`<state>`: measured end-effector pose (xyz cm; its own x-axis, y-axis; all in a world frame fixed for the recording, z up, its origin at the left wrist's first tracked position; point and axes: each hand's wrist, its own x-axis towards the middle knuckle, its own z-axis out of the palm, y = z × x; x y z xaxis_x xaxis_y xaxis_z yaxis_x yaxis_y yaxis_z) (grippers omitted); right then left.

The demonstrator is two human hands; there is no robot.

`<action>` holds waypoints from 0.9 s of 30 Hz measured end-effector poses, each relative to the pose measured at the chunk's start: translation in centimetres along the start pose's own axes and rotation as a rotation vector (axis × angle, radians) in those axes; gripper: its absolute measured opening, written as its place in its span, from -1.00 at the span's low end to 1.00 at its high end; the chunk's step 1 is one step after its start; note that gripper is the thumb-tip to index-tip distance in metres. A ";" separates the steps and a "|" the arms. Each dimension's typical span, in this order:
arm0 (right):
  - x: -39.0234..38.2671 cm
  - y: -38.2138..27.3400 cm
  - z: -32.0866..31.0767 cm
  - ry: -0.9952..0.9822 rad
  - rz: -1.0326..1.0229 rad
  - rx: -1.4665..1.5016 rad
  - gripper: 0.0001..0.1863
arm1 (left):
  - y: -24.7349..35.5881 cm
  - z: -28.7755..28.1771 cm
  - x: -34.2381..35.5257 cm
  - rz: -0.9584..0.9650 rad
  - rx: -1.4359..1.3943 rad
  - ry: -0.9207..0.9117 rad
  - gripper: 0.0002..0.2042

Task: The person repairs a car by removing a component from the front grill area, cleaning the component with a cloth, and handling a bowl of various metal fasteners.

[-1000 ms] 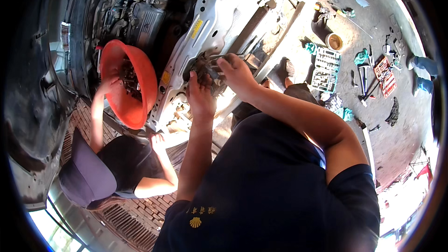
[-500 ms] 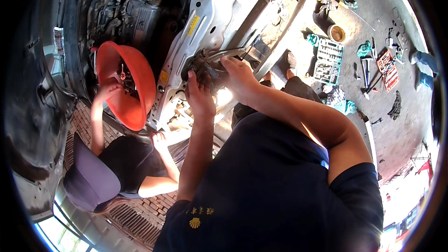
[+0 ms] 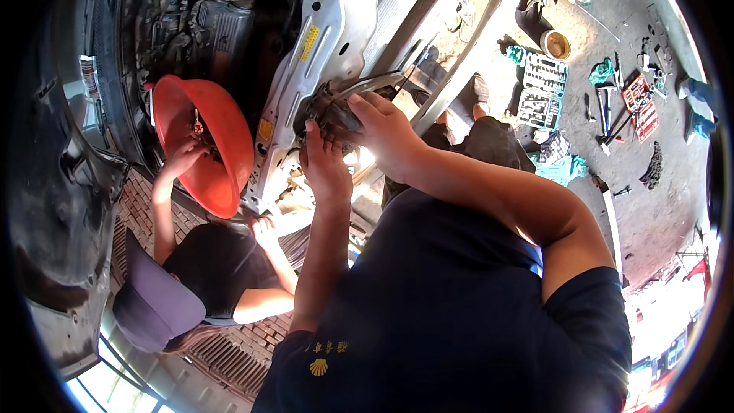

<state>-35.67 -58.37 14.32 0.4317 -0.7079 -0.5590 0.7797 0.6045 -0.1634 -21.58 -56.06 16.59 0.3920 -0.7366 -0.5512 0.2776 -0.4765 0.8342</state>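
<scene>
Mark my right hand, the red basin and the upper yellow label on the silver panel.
Right hand (image 3: 388,132): head view, back of the hand.
Red basin (image 3: 231,141): head view, right-side wall.
Upper yellow label (image 3: 309,43): head view, middle of its face.

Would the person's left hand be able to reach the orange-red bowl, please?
Probably yes: the orange-red bowl sits just across the silver frame from the left hand, its near rim uncovered.

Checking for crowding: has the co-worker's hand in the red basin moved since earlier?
Yes: the co-worker's hand went right and slightly down in view, judged against the lower yellow label.
</scene>
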 end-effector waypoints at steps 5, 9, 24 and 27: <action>-0.1 0.7 0.8 0.076 -0.022 -0.149 -0.58 | 0.3 0.8 -0.2 -0.019 -0.056 0.007 -0.44; -0.8 0.2 0.9 0.033 -0.075 -0.381 -0.56 | -0.1 0.5 -0.1 -0.015 -0.053 -0.046 -0.43; -0.1 0.0 -2.0 -0.170 -0.136 -0.274 -0.59 | 1.0 -2.7 1.7 -0.136 0.021 -0.164 -0.42; 0.4 1.2 -2.9 -0.205 -0.154 -0.206 -0.57 | 1.1 -2.6 2.3 -0.175 0.068 -0.138 -0.36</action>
<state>-35.84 -56.87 11.52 0.4146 -0.8428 -0.3432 0.7435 0.5312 -0.4063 -18.10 -56.98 16.17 0.2177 -0.6964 -0.6839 0.2692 -0.6307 0.7279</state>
